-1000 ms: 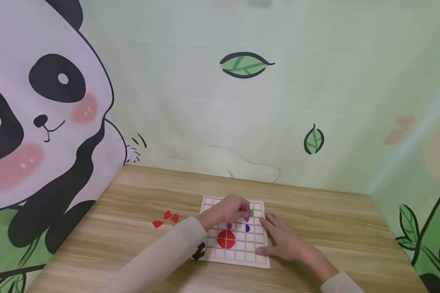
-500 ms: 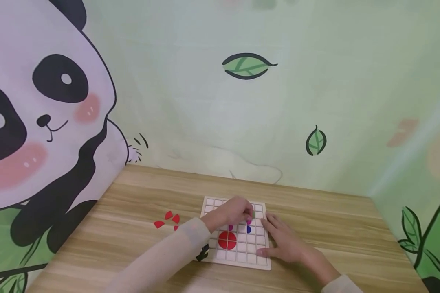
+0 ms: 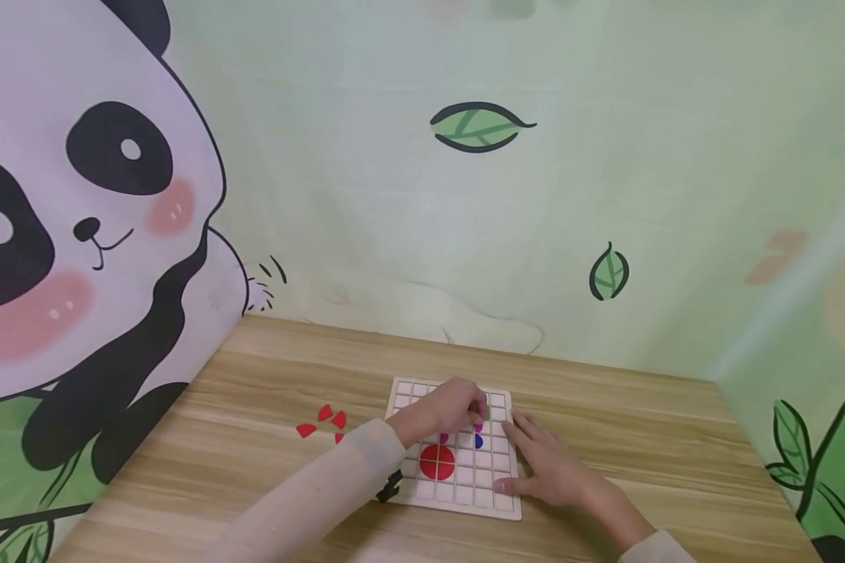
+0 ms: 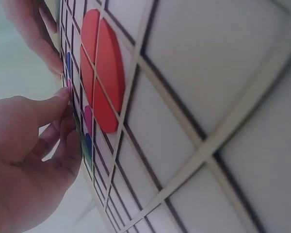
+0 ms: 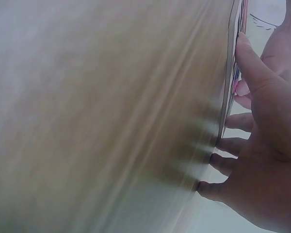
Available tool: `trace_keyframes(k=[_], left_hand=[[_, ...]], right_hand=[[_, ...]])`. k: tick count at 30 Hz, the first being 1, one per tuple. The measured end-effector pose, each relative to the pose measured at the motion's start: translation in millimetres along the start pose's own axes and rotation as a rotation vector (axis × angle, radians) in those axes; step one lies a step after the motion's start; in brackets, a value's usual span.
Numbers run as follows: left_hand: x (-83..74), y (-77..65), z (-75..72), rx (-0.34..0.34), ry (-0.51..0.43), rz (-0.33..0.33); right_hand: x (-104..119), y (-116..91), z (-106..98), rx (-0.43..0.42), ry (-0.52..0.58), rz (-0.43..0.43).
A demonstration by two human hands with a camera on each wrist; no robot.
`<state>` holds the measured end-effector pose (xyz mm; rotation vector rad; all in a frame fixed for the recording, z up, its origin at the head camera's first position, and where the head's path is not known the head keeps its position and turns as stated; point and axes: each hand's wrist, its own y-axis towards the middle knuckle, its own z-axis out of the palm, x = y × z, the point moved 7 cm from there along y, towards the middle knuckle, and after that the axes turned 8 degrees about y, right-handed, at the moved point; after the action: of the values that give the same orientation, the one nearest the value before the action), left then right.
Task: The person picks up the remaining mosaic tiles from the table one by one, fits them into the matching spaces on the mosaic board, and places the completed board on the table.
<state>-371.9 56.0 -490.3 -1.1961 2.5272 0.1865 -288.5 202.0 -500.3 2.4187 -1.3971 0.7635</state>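
A white grid board (image 3: 465,504) lies on the table. Four red quarter tiles form a red circle (image 3: 437,462) on it. My left hand (image 3: 449,408) reaches over the board's far half and pinches a small magenta piece (image 3: 478,428), with thumb and fingertips down at the grid. Just nearer is a blue piece (image 3: 479,442); a green piece (image 3: 488,413) shows partly behind the fingers. Another magenta piece (image 4: 88,120) sits in the grid by the circle. My right hand (image 3: 551,467) rests at the board's right edge, thumb on the board, other fingers spread along the side.
Several loose red wedge pieces (image 3: 306,431) lie on the wooden table (image 3: 267,375) left of the board. A black object (image 3: 390,486), partly under the left sleeve, is at the board's near-left side. A printed panda backdrop (image 3: 366,195) stands behind the table.
My left hand has shifted slightly on the board, covering more of the green piece, and the magenta piece it pinches sits lower at the grid. The right hand has stayed in place.
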Motion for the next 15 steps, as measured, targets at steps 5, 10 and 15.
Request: trace_keyframes(k=[5, 10, 15], left_hand=[[1.9, -2.0, 0.9, -0.004, -0.001, -0.014], [2.4, -4.9, 1.1, -0.005, -0.022, -0.017], [11.2, -15.9, -9.4, -0.043, -0.056, -0.012]], right_hand=[[-0.4, 1.2, 1.5, 0.007, 0.000, 0.020], [-1.9, 0.3, 2.3, 0.013, 0.001, 0.029], [-3.5, 1.5, 3.9, 0.020, -0.011, 0.038]])
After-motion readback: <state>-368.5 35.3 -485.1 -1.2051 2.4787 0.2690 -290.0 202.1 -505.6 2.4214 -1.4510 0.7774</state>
